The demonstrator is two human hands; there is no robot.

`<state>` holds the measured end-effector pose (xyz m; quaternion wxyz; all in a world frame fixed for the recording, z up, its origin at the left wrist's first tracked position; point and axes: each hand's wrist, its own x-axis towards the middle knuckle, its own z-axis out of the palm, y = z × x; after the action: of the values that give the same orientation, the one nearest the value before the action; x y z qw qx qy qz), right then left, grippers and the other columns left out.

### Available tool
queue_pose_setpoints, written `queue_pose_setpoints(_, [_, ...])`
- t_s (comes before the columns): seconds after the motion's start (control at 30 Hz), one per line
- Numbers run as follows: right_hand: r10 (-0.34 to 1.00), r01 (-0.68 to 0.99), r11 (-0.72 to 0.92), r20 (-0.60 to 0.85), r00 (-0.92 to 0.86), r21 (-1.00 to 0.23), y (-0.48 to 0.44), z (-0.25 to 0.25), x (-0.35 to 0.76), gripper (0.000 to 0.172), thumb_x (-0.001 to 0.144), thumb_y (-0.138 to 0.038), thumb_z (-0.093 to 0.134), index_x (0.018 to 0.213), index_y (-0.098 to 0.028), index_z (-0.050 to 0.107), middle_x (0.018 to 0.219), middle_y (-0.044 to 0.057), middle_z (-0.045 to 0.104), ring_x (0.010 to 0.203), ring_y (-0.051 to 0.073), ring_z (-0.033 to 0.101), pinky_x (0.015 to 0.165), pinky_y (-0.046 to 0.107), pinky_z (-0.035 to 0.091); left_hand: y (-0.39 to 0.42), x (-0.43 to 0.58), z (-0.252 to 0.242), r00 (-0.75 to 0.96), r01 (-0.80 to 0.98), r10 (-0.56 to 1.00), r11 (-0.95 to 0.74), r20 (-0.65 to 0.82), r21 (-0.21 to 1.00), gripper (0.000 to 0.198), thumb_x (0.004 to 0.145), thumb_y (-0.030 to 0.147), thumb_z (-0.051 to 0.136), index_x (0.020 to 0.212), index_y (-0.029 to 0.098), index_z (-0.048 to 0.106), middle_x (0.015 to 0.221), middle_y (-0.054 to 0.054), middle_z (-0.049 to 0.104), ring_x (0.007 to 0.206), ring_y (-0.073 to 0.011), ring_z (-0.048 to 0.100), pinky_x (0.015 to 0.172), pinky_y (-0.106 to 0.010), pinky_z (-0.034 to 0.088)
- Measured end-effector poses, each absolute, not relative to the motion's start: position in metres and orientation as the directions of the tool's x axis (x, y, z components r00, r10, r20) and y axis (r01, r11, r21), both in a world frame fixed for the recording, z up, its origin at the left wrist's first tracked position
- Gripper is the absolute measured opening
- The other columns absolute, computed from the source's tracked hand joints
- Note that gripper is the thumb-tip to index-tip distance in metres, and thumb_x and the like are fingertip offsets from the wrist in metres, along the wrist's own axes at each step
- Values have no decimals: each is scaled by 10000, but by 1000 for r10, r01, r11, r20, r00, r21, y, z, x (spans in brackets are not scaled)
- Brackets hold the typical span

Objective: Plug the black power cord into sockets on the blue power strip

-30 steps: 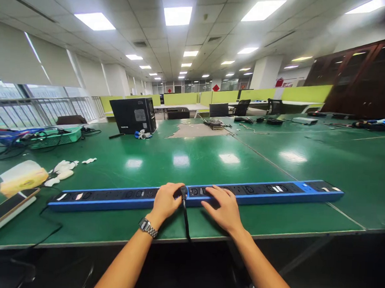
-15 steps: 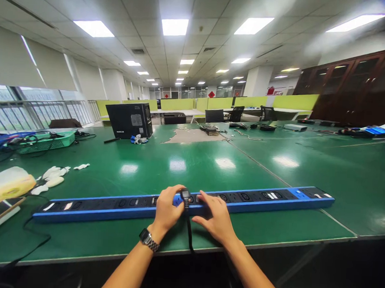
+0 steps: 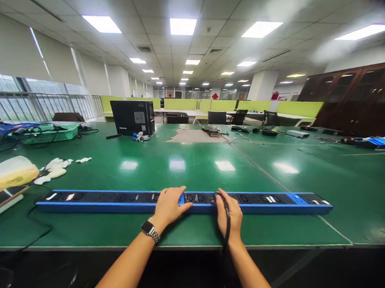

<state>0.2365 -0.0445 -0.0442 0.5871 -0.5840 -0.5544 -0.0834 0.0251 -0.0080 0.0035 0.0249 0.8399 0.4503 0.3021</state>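
A long blue-and-black power strip [image 3: 97, 207] lies across the green table, its sockets facing up. My left hand [image 3: 169, 207] grips it near the middle, fingers over the top and far edge, thumb on the near side beside a blue section. My right hand [image 3: 233, 216] is closed on the black plug [image 3: 214, 198] of a power cord, just right of the middle and over the sockets. Whether the plug is seated in a socket or only touching it I cannot tell. The cord [image 3: 228, 226] runs down past my right palm and over the table's front edge.
At the left lie a yellow-and-white packet [image 3: 11, 174], white gloves [image 3: 55, 168] and a green basket [image 3: 51, 134] of cables. A black computer case [image 3: 132, 117] stands at the back, near a worn table patch [image 3: 193, 136]. Electronic parts lie at the back right.
The plug has moved right along the strip and is now in my right hand, which was open before. My left hand has let go of the plug and grips the strip.
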Motion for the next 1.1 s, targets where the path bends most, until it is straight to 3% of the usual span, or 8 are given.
queue_pose_setpoints(0.47, [658,787,267,702,272,-556,-35,-37,247,461,908,-526,462,1090,-169,690,973,102,732,870,218,665,839,366,494,-15,31,0,428,790,762,-577,486,209,441,829,493,649,1159,202,616,1151,-82,672,1068,-278,590,1007,-469,391])
queue_pose_setpoints(0.83, [721,849,318,689,73,-423,-35,-28,251,355,891,-477,505,1068,-228,688,1046,65,714,942,229,631,881,392,472,-16,36,-3,391,808,770,-550,504,213,481,795,543,652,1142,211,628,1111,-79,676,1043,-275,594,1022,-482,383])
queue_pose_setpoints(0.93, [684,889,298,727,56,-349,-38,-37,247,436,912,-531,455,1150,-223,652,1061,79,702,949,233,621,885,400,464,-18,35,-2,386,807,777,-546,498,227,472,794,532,654,1139,211,632,1115,-84,676,1047,-280,594,1025,-490,384])
queue_pose_setpoints(1.1, [636,959,31,746,198,-281,-37,-53,245,847,822,-765,347,1323,-99,501,1107,180,655,1039,334,567,933,520,414,-18,34,5,369,762,811,-544,454,351,477,798,481,670,1186,210,612,1183,-89,661,1112,-300,575,1060,-540,346])
